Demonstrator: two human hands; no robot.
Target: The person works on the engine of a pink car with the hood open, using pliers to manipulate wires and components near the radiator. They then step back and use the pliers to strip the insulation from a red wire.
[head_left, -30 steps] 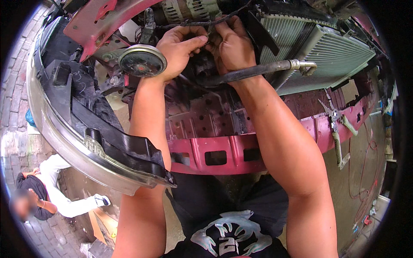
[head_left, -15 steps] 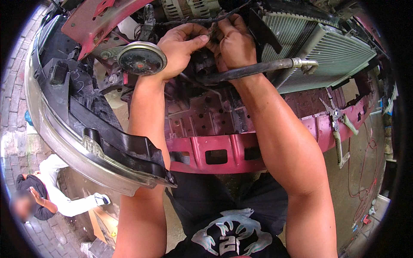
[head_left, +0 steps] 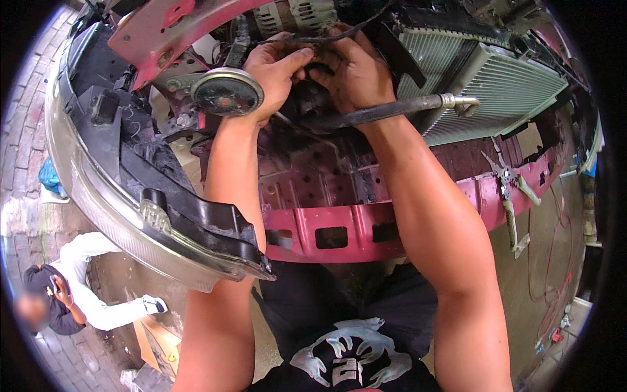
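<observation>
Deep in the open front of a red car body, my left hand (head_left: 277, 70) and my right hand (head_left: 360, 73) work close together. Fingers and thumbs of both are bent inward around something small and dark that I cannot make out. A thin black cable (head_left: 358, 29) runs across just above the fingers. Left of my left wrist sits a round black horn (head_left: 227, 93) with a metal rim. A thick black hose (head_left: 392, 110) with a metal end passes over my right wrist. Just beyond the hands is a ribbed metal alternator (head_left: 295, 14).
A headlight (head_left: 117, 222) juts out beside my left forearm. On the right stands a finned radiator (head_left: 503, 95). Locking pliers (head_left: 508, 179) hang on the red crossmember (head_left: 313, 222). A person (head_left: 62, 294) in white trousers sits at lower left; a blue bag (head_left: 52, 178) lies beyond.
The view has shifted slightly, so the car parts appear a little further right. My fingers have changed position slightly around the hidden part. The seated person's raised hand now shows a phone.
</observation>
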